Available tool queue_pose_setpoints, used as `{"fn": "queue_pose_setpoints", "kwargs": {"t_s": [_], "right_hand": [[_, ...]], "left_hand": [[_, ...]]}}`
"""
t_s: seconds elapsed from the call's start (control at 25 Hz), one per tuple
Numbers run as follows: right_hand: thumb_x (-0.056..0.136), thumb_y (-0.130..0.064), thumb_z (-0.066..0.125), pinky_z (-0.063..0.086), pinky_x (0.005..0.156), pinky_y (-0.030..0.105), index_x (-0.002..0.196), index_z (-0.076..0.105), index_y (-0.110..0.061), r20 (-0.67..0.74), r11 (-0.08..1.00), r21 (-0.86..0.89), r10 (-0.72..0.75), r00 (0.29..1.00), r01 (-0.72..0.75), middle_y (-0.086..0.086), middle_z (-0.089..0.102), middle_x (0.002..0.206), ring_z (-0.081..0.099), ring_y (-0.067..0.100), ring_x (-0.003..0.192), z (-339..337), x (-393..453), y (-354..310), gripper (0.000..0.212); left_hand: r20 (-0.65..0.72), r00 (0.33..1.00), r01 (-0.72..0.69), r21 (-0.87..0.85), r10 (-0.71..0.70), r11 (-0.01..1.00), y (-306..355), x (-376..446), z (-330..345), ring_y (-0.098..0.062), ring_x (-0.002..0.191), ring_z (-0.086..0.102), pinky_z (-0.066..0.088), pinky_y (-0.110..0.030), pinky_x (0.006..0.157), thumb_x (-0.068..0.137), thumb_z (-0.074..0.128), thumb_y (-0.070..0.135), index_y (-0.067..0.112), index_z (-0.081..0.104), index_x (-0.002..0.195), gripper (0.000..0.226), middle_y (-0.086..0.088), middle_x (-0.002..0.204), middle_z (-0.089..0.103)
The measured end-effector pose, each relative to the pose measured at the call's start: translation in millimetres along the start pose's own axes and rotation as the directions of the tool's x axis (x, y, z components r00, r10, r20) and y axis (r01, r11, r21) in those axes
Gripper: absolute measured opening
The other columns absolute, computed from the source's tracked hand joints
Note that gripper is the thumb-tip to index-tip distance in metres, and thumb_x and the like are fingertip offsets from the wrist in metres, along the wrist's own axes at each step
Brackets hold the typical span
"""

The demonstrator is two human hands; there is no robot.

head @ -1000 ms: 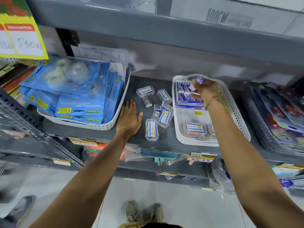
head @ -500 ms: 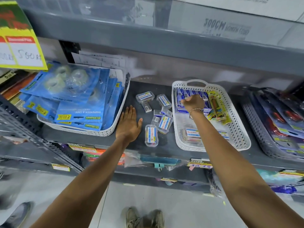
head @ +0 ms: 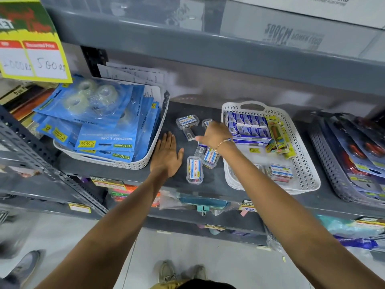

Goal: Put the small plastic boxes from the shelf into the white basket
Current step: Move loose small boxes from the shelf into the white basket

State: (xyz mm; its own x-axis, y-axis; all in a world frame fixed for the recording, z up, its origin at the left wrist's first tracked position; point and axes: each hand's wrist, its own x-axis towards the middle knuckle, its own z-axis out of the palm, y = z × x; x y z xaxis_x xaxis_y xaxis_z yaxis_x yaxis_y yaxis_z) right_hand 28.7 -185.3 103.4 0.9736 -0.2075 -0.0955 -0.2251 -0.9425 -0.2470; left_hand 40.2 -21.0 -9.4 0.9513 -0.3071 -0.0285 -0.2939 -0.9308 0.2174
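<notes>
Our left hand (head: 166, 157) lies flat, fingers spread, palm down on the dark grey metal shelf (head: 208, 184), holding nothing. Our right hand (head: 214, 135) hangs over the loose small clear plastic boxes with blue-white labels (head: 194, 170), between the two baskets; we can't tell whether its fingers grip one. The white perforated plastic basket (head: 302, 142) sits just right of them, with a few boxes already inside at its near end.
</notes>
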Motion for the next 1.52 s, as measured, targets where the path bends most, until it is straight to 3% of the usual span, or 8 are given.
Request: {"fn": "queue_pose_setpoints", "kwargs": {"t_s": [0.12,0.36,0.76,0.84,0.96,1.12,1.44,1.52], "right_hand": [[0.078,-0.042,0.07,0.049,0.086,0.034,0.115,0.06,-0.007,0.034,0.984,-0.178,0.008,0.999,-0.001,0.014,0.064,0.12,0.061,0.031,0.111,17,-5,-17,0.051],[0.077,-0.045,0.07,0.037,0.07,0.028,0.109,0.065,-0.012,0.093,0.95,-0.309,0.063,0.994,-0.032,0.006,0.067,0.112,0.063,0.024,0.107,30,-3,-30,0.046],[0.08,-0.038,0.066,0.045,0.071,0.029,0.095,0.07,-0.01,0.091,0.997,0.076,0.02,0.996,-0.027,0.013,0.071,0.101,0.065,0.031,0.096,31,1,-15,0.032],[0.087,-0.03,0.061,0.046,0.067,0.028,0.083,0.073,-0.011,0.046,0.903,0.427,0.021,0.999,-0.039,0.011,0.072,0.084,0.064,0.027,0.083,19,1,-7,0.023],[0.094,-0.016,0.055,0.05,0.076,0.031,0.097,0.068,-0.008,0.154,0.405,0.898,0.073,0.985,-0.17,0.007,0.067,0.087,0.061,0.015,0.074,-6,-5,10,0.015],[0.097,-0.001,0.042,0.058,0.067,0.036,0.075,0.063,-0.014,0.281,-0.079,0.958,0.061,0.958,-0.276,-0.002,0.073,0.064,0.058,0.018,0.077,-30,-8,57,0.032],[0.091,0.02,0.034,0.061,0.06,0.035,0.087,0.056,-0.013,0.224,-0.168,0.966,0.174,0.959,-0.196,0.006,0.047,0.075,0.049,0.017,0.069,-39,-19,109,0.04],[0.09,0.017,0.042,0.059,0.05,0.023,0.084,0.058,-0.007,0.167,-0.016,0.986,0.282,0.945,-0.169,0.01,0.056,0.083,0.05,0.018,0.066,-43,-14,113,0.03]], "left_hand": [[0.002,1.0,-0.008,0.001,0.008,1.0,0,0,-3,-0.021,0.15,-0.002,-0.001,-0.034,0.122,0.1,0.015,0.047,0.005,0.0,0.152,0.068,-0.011,0.163,0.0],[0.004,1.0,-0.004,-0.005,0.004,1.0,0,-1,-2,-0.02,0.15,-0.002,-0.003,-0.033,0.121,0.099,0.015,0.047,0.005,0.001,0.152,0.069,-0.01,0.163,0.001],[-0.005,1.0,-0.007,-0.021,0.007,1.0,-1,-2,-1,-0.02,0.15,0.0,-0.003,-0.032,0.121,0.099,0.018,0.046,0.005,0.003,0.152,0.069,-0.01,0.163,0.003],[0.004,1.0,-0.008,-0.015,0.008,1.0,-1,-2,0,-0.02,0.15,-0.002,-0.003,-0.032,0.12,0.1,0.017,0.045,0.005,0.001,0.152,0.068,-0.01,0.163,0.001],[0.009,1.0,-0.007,-0.006,0.007,1.0,-2,0,0,-0.02,0.15,-0.004,-0.004,-0.032,0.121,0.1,0.016,0.046,0.005,-0.001,0.152,0.068,-0.01,0.163,-0.001],[0.002,1.0,-0.016,-0.01,0.016,1.0,-2,1,0,-0.02,0.15,-0.003,-0.002,-0.033,0.122,0.1,0.017,0.046,0.005,0.002,0.152,0.068,-0.009,0.163,0.0],[0.01,1.0,0.001,-0.014,-0.001,1.0,-4,3,2,-0.019,0.15,-0.004,-0.003,-0.032,0.121,0.1,0.016,0.047,0.008,0.001,0.153,0.068,-0.007,0.163,-0.001],[0.011,1.0,-0.001,-0.018,0.001,1.0,-3,3,2,-0.019,0.15,-0.004,-0.003,-0.032,0.121,0.1,0.016,0.047,0.008,0.001,0.153,0.068,-0.007,0.163,-0.001]]}}
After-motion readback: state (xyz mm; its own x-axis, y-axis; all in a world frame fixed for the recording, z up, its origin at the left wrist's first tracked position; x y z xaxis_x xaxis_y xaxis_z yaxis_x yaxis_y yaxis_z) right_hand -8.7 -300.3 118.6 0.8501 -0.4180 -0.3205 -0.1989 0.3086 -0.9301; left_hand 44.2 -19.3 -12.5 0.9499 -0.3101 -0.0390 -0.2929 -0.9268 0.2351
